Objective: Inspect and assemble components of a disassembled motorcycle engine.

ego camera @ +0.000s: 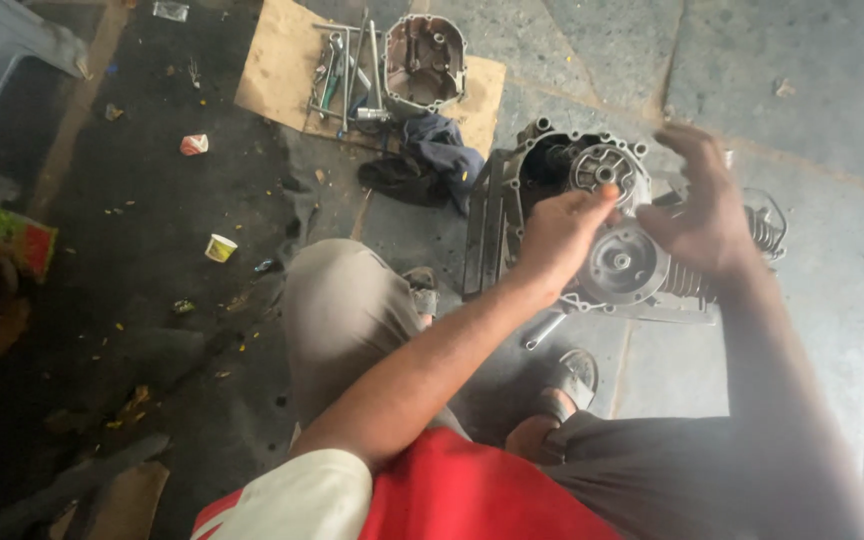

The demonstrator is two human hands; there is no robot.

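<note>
Hands meet over a grey, oily metal engine case (pixel 592 215) lying open on the stone floor (pixel 802 70): the left hand (pixel 562 235), fingers bunched, presses its round inner disc, while the right hand (pixel 702 205), fingers spread, hovers blurred above. Spanners (pixel 347 70) wait on brown cardboard (pixel 277 60) nearby.

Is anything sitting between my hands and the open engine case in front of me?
Nothing visible. The left hand is already over the engine case, fingertips at its round inner part, and the right hand hovers open beside it.
</note>
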